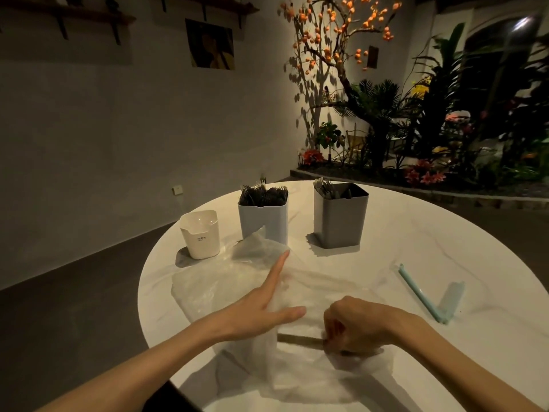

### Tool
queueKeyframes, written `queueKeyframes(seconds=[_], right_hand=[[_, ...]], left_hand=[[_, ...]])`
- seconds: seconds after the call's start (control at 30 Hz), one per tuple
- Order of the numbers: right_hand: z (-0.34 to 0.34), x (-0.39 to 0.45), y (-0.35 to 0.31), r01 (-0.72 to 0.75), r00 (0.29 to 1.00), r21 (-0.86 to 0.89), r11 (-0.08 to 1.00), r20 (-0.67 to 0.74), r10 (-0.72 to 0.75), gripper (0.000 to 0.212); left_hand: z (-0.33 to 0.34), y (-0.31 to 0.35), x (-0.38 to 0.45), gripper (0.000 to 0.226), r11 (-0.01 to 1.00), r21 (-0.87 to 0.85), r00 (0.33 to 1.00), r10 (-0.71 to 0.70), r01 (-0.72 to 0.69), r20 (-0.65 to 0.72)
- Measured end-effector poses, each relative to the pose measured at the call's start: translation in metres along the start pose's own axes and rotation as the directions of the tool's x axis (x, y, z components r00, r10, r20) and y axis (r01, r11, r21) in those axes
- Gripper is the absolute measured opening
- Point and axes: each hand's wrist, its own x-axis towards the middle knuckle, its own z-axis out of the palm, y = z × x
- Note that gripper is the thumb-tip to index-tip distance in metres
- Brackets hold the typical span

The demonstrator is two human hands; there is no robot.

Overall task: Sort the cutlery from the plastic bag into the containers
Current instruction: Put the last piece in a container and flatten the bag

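Note:
A clear plastic bag (225,281) lies flat on the round white table (445,233). My left hand (264,310) rests flat on the bag, fingers spread. My right hand (356,325) is closed around a dark piece of cutlery (297,340), whose end sticks out to the left over the bag; its type is too blurred to tell. At the back stand three containers: a cream one (200,234) that looks empty, a light blue-grey one (263,220) full of forks, and a dark grey one (340,217) holding several utensils.
A light blue bag clip (420,292) lies open on the table to the right. The table edge curves close on the left. Behind the table are a grey wall and a bed of plants.

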Motion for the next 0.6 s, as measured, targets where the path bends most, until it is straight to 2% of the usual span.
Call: queueKeyframes(seconds=[0.1, 0.17, 0.23, 0.3, 0.33, 0.37, 0.4, 0.43, 0.47, 0.53, 0.6], right_hand=[[-0.011, -0.008, 0.004, 0.019, 0.998, 0.122, 0.992, -0.061, -0.011, 0.013], [-0.029, -0.021, 0.008, 0.075, 0.995, 0.273, 0.959, -0.089, -0.053, 0.011], [-0.054, -0.037, 0.012, 0.134, 0.981, 0.358, 0.924, -0.178, -0.074, 0.014], [-0.079, -0.054, 0.018, 0.16, 0.964, 0.485, 0.86, -0.264, -0.03, 0.013], [-0.09, -0.06, 0.021, 0.176, 0.956, 0.553, 0.814, -0.294, -0.007, 0.015], [-0.099, -0.065, 0.024, 0.196, 0.946, 0.616, 0.763, -0.324, 0.018, 0.016], [-0.107, -0.068, 0.028, 0.218, 0.934, 0.679, 0.701, -0.353, 0.051, 0.017], [-0.114, -0.068, 0.031, 0.243, 0.921, 0.743, 0.623, -0.378, 0.091, 0.018], [-0.12, -0.068, 0.034, 0.269, 0.91, 0.803, 0.532, -0.393, 0.134, 0.017], [-0.132, -0.068, 0.039, 0.32, 0.9, 0.888, 0.329, -0.393, 0.186, 0.018], [-0.141, -0.065, 0.043, 0.372, 0.897, 0.915, 0.159, -0.398, 0.194, 0.029]], left_hand=[[0.007, -0.009, 0.005, 0.09, 0.995, -0.09, 0.999, -0.052, 0.05, -0.015], [0.009, -0.009, 0.006, 0.081, 0.961, -0.256, 0.994, -0.11, 0.105, -0.004], [0.008, -0.015, 0.004, 0.088, 0.922, -0.336, 0.981, -0.18, 0.192, 0.066], [0.011, -0.024, 0.005, 0.092, 0.937, -0.211, 0.959, -0.262, 0.279, 0.105], [0.012, -0.029, 0.005, 0.094, 0.958, -0.016, 0.95, -0.281, 0.286, 0.136], [0.015, -0.033, 0.006, 0.09, 0.935, 0.255, 0.938, -0.296, 0.246, 0.18], [0.019, -0.037, 0.008, 0.081, 0.846, 0.515, 0.936, -0.281, 0.139, 0.21], [0.021, -0.036, 0.01, 0.075, 0.779, 0.623, 0.938, -0.266, 0.073, 0.224], [0.022, -0.031, 0.012, 0.075, 0.765, 0.642, 0.934, -0.263, 0.049, 0.242], [0.014, -0.007, 0.018, 0.077, 0.817, 0.571, 0.929, -0.27, 0.081, 0.254], [-0.002, 0.012, 0.032, 0.076, 0.891, 0.429, 0.955, -0.24, 0.146, 0.174]])
